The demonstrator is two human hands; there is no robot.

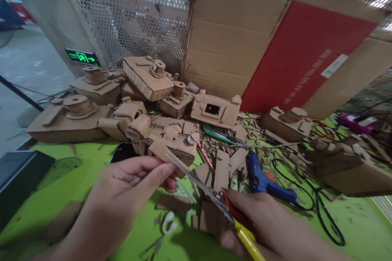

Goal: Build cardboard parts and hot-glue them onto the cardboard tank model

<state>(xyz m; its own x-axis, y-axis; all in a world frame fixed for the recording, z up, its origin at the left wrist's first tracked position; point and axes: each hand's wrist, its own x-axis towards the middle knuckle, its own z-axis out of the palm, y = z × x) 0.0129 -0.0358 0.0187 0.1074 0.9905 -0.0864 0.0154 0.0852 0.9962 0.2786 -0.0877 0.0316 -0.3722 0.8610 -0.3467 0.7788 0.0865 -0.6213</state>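
Note:
My left hand pinches a small cardboard strip between thumb and fingers. My right hand is closed around the red and yellow handles of a pair of scissors. The blades point up and left, reaching to the strip beside my left thumb; whether they bite into it I cannot tell. Just beyond the strip lies a cardboard camera model with its parts built up in layers. Below the scissors is a flat cardboard piece, and a white curled ring rests on the green table.
Several cardboard models are stacked at the back left. Cardboard scraps surround a green utility knife. A blue glue gun with a black cable lies to the right. A red panel stands behind.

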